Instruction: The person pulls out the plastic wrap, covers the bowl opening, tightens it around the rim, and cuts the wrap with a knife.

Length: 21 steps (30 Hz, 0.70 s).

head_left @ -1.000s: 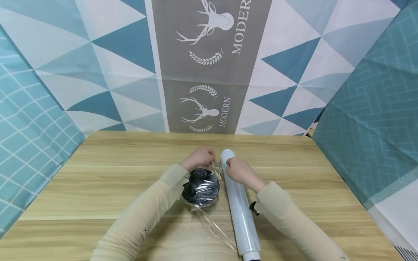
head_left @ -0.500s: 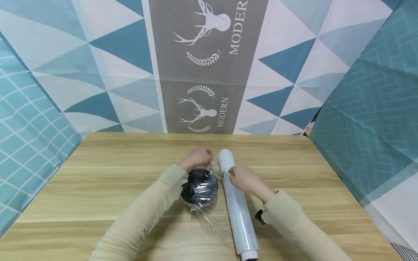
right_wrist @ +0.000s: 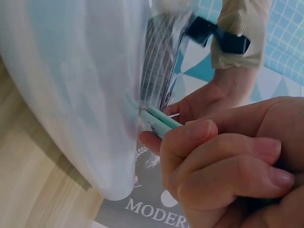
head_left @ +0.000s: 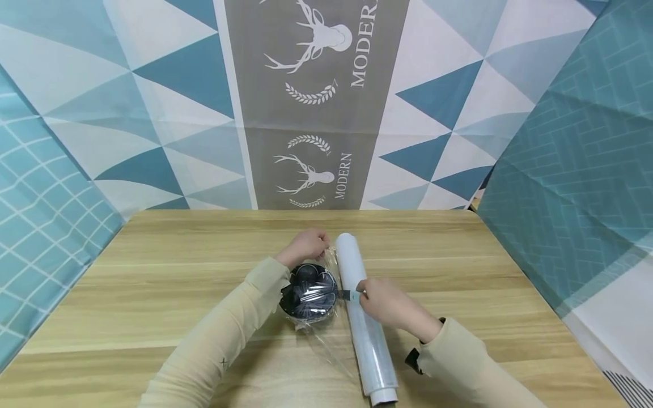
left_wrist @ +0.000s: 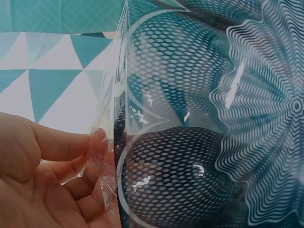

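A round black dish [head_left: 308, 292] with a petal pattern stands on the table under clear plastic wrap. In the left wrist view its lacy patterned surface [left_wrist: 175, 166] fills the right side. My left hand [head_left: 309, 245] is at the far edge of the dish, pinching the wrap [left_wrist: 102, 152] between thumb and fingers. My right hand [head_left: 385, 303] grips a teal utility knife [head_left: 352, 296], its dark blade end pointing left at the dish's right side. The knife lies across the white roll of plastic wrap [head_left: 374, 345]; the right wrist view shows its pale green handle [right_wrist: 161, 124].
Beneath everything is a wooden table [head_left: 178, 255]. A loose strip of wrap [head_left: 329, 354] trails from the dish towards the roll's near end. Patterned cloth walls [head_left: 301, 102] stand behind and on both sides of the table.
My right hand has moved the knife nearer to me along the roll, from its far part to beside the dish. The left hand keeps pinching the wrap. The head view has shifted slightly.
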Motion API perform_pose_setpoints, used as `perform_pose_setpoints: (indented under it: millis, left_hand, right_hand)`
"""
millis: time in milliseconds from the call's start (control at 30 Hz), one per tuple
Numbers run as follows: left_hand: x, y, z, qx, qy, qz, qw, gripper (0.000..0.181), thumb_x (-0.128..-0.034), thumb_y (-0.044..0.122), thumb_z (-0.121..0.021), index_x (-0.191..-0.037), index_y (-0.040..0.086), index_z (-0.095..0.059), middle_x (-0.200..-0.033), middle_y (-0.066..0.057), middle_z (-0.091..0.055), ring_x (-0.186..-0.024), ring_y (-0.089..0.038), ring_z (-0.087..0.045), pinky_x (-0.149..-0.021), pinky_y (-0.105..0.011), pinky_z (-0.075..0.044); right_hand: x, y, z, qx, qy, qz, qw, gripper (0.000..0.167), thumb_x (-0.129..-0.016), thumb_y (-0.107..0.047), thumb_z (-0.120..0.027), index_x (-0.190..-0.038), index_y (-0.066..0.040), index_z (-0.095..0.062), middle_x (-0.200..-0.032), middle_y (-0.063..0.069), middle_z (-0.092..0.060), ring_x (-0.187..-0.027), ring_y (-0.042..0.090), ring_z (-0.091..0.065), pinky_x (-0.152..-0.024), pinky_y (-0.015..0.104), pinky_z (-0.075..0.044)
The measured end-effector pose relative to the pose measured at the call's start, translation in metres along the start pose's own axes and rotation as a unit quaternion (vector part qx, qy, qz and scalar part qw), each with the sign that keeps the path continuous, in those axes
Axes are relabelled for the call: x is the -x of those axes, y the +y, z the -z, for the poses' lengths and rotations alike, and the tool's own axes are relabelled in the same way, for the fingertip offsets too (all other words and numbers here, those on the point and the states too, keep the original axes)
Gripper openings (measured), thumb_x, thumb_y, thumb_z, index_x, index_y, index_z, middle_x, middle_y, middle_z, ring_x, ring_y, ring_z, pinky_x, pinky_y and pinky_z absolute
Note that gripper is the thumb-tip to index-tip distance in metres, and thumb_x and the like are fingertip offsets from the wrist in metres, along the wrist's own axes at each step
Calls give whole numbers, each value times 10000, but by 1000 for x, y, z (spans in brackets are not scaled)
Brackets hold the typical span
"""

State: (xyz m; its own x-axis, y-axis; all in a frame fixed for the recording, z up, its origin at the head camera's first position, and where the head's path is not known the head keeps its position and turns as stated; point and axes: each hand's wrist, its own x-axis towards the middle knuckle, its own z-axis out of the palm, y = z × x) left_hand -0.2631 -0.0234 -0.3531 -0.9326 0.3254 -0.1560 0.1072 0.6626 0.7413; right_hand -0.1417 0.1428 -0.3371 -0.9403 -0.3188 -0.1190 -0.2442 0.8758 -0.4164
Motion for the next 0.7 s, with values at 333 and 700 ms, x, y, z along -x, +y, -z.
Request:
perform_pose_setpoints:
  millis: [333, 700]
  left_hand:
    - [1, -1, -1, -20, 72, 1, 10000, 118, -849, 23, -436, -786, 28, -536, -632, -10, -501, -584, -122, -493, -554, -202, -431]
    - [-2, -3, -1, -51, 172, 57, 9998, 167, -830, 23, -420, -693, 76, -498, -604, -4, -510, -565, -129, -492, -544, -205, -411]
  right_hand:
    - [28, 0, -2, -476, -325, -167, 9982, 175, -855, -45, -458, -704, -34, -545, -545, 7, -408, -465, 110, -365, -390, 206, -314]
    - [53, 8, -6, -824, -666, -185, 9942, 184, -881, -105, -450, -723, -62, -533, -558, -9, -405, -477, 102, -361, -383, 215, -298]
